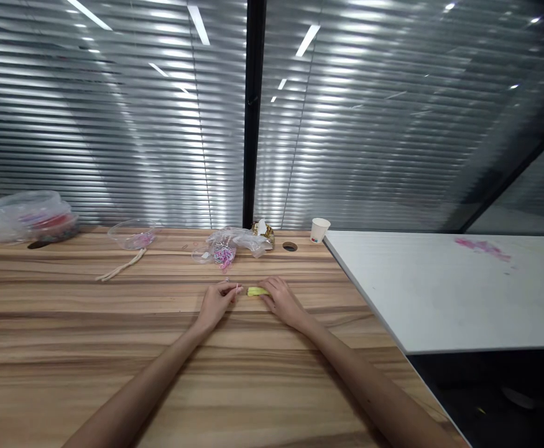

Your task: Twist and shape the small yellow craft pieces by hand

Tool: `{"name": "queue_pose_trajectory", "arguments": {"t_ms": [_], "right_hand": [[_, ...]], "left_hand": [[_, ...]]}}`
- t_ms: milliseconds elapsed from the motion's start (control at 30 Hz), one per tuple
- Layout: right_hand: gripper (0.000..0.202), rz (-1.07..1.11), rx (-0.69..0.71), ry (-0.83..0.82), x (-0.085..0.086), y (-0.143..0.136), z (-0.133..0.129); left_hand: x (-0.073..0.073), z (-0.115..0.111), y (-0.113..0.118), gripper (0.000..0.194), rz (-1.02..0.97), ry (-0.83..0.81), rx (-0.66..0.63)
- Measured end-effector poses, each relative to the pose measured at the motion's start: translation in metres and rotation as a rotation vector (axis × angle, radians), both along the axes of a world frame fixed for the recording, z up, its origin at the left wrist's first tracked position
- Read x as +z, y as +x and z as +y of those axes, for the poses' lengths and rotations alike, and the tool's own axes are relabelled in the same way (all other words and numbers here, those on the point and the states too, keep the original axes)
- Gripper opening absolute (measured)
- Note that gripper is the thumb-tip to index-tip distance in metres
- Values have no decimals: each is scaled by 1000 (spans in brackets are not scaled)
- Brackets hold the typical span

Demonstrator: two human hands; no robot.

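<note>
Yellow strip (255, 291) sits gripped in the right hand (281, 301) over the wood-grain table (234, 386); the left hand (214, 303) pinches a tiny pale item (237, 289). Light fingertip pressure should limit creasing.

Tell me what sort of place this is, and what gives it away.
Probably an office or meeting room, used here for craft work: a wood-grain table with round cable holes, grey slatted blinds behind glass that reflects ceiling lights, and a white tabletop alongside.
</note>
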State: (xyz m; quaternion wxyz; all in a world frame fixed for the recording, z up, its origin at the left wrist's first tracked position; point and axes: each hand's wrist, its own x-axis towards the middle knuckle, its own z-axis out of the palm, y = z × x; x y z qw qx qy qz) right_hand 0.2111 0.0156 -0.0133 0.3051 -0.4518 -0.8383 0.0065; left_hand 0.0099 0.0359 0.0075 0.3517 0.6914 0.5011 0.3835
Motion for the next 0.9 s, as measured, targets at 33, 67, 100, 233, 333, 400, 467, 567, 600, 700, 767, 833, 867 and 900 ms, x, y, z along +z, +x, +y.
{"name": "queue_pose_trajectory", "arguments": {"t_ms": [33, 67, 100, 233, 333, 400, 467, 567, 600, 700, 767, 833, 867, 900], "right_hand": [[17, 2, 6, 0, -1, 0, 0], [18, 3, 12, 2, -1, 1, 0], [18, 2, 16, 4, -2, 1, 0], [20, -15, 17, 0, -3, 1, 1], [19, -26, 14, 1, -3, 1, 0], [20, -31, 16, 11, -2, 1, 0], [21, -33, 20, 23, -2, 0, -1], [20, -32, 22, 33, -2, 0, 0], [20, -33, 23, 34, -2, 0, 0], [21, -33, 28, 31, -3, -1, -1], [22, -32, 36, 21, -2, -1, -2], [22, -37, 46, 14, -1, -1, -3], [22, -45, 48, 13, 0, -2, -4], [22, -53, 49, 14, 0, -2, -4]], "left_hand": [[-1, 0, 0, 35, 3, 3, -3], [-1, 0, 0, 35, 6, 6, -6], [-2, 1, 0, 34, 6, 9, -8], [-3, 2, -1, 33, 6, 14, -14], [-1, 1, -1, 33, 14, 25, -15], [1, 0, 0, 34, 19, 35, -26], [4, -1, 1, 34, 21, 44, -52], [6, -3, 2, 31, 29, 70, -87], [6, -3, 2, 30, 33, 80, -94], [5, -3, 3, 28, 34, 92, -111], [5, -4, 3, 29, 32, 75, -114], [6, -5, 3, 29, 37, 54, -119], [7, -6, 3, 30, 42, 48, -127], [8, -7, 3, 30, 49, 48, -136]]}}
